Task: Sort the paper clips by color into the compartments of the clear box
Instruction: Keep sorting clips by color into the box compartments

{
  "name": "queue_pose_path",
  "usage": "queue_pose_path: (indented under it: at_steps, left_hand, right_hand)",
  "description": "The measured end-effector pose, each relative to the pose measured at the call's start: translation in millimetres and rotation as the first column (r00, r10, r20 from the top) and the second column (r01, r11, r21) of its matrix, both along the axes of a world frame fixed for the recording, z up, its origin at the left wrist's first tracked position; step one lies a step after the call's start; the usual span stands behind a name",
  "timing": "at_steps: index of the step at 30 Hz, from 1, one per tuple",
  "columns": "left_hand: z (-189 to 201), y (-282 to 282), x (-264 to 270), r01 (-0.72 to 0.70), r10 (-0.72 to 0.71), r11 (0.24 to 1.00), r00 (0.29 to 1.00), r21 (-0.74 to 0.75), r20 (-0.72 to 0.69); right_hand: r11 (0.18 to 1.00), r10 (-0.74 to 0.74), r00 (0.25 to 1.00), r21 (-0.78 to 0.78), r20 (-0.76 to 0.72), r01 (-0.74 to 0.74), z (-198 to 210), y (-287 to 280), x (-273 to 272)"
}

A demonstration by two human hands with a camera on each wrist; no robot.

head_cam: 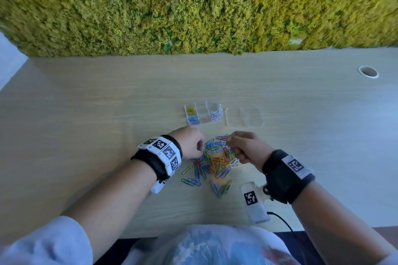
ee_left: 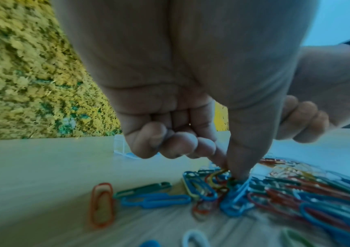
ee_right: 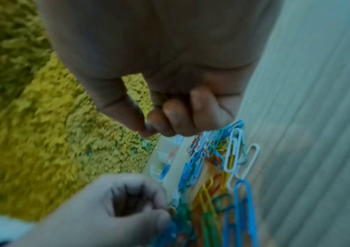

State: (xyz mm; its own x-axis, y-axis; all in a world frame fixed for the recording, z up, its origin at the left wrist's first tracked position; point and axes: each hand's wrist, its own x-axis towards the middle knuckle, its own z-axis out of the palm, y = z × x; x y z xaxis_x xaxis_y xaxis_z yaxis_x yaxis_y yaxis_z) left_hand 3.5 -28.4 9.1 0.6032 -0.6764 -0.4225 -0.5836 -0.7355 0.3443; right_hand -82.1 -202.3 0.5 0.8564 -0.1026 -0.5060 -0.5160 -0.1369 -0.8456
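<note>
A heap of mixed-colour paper clips (head_cam: 215,162) lies on the desk between my hands. Behind it stands the clear box (head_cam: 219,106), with yellow, blue, orange-red and white clips in separate compartments. My left hand (head_cam: 201,146) is at the heap's left edge. Its thumb and forefinger (ee_left: 228,170) pinch a yellow clip (ee_left: 216,175) that still lies among the others. My right hand (head_cam: 228,139) hovers over the heap's far right side with its fingers curled. Its thumb and forefinger (ee_right: 147,129) pinch something small and pale, blurred, likely a clip.
The box's clear lid (head_cam: 245,116) lies flat just right of the box. Loose clips (head_cam: 191,181) are scattered in front of the heap. A moss wall (head_cam: 193,11) backs the desk, and a cable hole (head_cam: 368,71) sits far right.
</note>
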Motion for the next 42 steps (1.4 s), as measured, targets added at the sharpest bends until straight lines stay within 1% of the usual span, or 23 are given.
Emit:
queue_pose_path:
  at_steps: [1,2,3,4,5,7,10,12,16,21,25,27,29,31,33,35,36,37,38,39,40,41,42]
  left_hand:
    - [-0.2,1.0,0.1,-0.012,0.012,1.000,1.000,-0.019,-0.006]
    - [-0.3,2.0,0.2,-0.023,0.023,0.999,1.000,-0.037,-0.009]
    - [-0.4,3.2,0.2,-0.033,0.033,0.998,0.999,-0.052,-0.008]
    - [-0.7,4.5,0.2,-0.043,0.043,0.997,0.999,-0.063,-0.002]
    - [-1.0,5.9,0.0,-0.049,0.050,0.996,0.999,-0.070,0.008]
    - [-2.1,8.5,-0.1,-0.060,0.061,0.996,0.998,-0.069,0.021]
    - [-5.7,10.7,-0.1,-0.071,0.073,0.995,0.997,-0.063,0.022]
    - [-8.0,10.5,-2.2,-0.072,0.074,0.996,0.997,-0.051,0.029]
    - [-10.9,10.3,-3.2,-0.094,0.096,0.994,0.994,-0.050,0.044]
    - [-12.2,10.3,-1.1,-0.112,0.114,0.993,0.993,-0.037,0.044]
    - [-12.6,8.5,-2.0,-0.106,0.108,0.994,0.993,-0.038,0.049]
    - [-13.7,8.6,-1.4,-0.125,0.128,0.990,0.991,-0.070,0.043]
    - [-13.3,10.4,-2.1,-0.160,0.164,0.977,0.986,-0.140,0.017]
    - [-11.4,14.8,-2.5,-0.216,0.215,0.948,0.976,-0.233,-0.030]
    - [-8.6,21.5,-1.7,-0.283,0.266,0.912,0.959,-0.296,-0.099]
    - [-8.1,29.9,0.4,-0.377,0.330,0.866,0.924,-0.328,-0.191]
    - [-8.1,35.0,1.3,-0.436,0.365,0.833,0.895,-0.339,-0.255]
    - [-7.3,40.5,1.5,-0.496,0.389,0.795,0.859,-0.350,-0.333]
    - [-6.7,46.4,0.9,-0.548,0.393,0.754,0.818,-0.362,-0.421]
    - [-5.7,52.7,-0.2,-0.583,0.376,0.724,0.782,-0.370,-0.497]
    - [-5.2,58.7,-1.1,-0.597,0.354,0.709,0.762,-0.375,-0.543]
    - [-4.7,64.5,-2.1,-0.595,0.339,0.712,0.757,-0.373,-0.559]
    - [-5.4,69.4,-3.3,-0.593,0.334,0.717,0.754,-0.367,-0.566]
  right_hand:
    - [0.980,0.088,0.996,-0.181,0.012,-0.085,0.8,2.5,1.2]
    - [0.914,0.181,0.983,-0.371,0.015,-0.163,0.4,4.9,2.4]
    - [0.827,0.269,0.963,-0.515,0.008,-0.227,0.6,7.9,2.9]
    - [0.739,0.338,0.941,-0.613,-0.022,-0.280,1.5,11.2,2.7]
    - [0.662,0.387,0.920,-0.675,-0.065,-0.326,1.1,14.1,2.1]
    - [0.541,0.432,0.889,-0.746,-0.149,-0.388,1.1,21.1,1.5]
    - [0.408,0.426,0.874,-0.812,-0.235,-0.417,-2.1,29.6,1.0]
    - [0.365,0.418,0.871,-0.830,-0.259,-0.422,-5.7,32.2,0.2]
    - [0.373,0.395,0.873,-0.819,-0.285,-0.436,-7.5,32.9,1.2]
    - [0.461,0.336,0.905,-0.793,-0.260,-0.399,-5.2,29.4,0.4]
    - [0.455,0.338,0.912,-0.807,-0.235,-0.376,-5.5,30.9,-1.5]
    - [0.450,0.345,0.908,-0.807,-0.238,-0.382,-6.6,31.4,-0.7]
    - [0.461,0.346,0.909,-0.802,-0.232,-0.380,-6.2,29.8,-0.2]
    - [0.504,0.340,0.913,-0.776,-0.225,-0.379,-4.4,26.3,-0.4]
    - [0.613,0.309,0.935,-0.714,-0.176,-0.337,-4.8,21.1,-0.9]
    - [0.765,0.245,0.965,-0.594,-0.088,-0.249,-7.0,14.7,-0.5]
    - [0.838,0.205,0.977,-0.506,-0.053,-0.204,-7.5,12.0,-0.2]
    - [0.909,0.152,0.988,-0.389,-0.021,-0.148,-7.1,9.9,-0.2]
    - [0.969,0.082,0.997,-0.235,0.007,-0.078,-6.3,8.7,-0.2]
    - [0.999,0.004,1.000,-0.052,0.025,-0.003,-5.1,8.2,-0.3]
    - [0.990,-0.069,0.997,0.128,0.024,0.066,-3.9,8.6,0.5]
    - [0.953,-0.131,0.991,0.276,0.005,0.124,-2.6,9.2,1.7]
    - [0.910,-0.178,0.984,0.376,-0.021,0.173,-1.8,9.9,3.6]
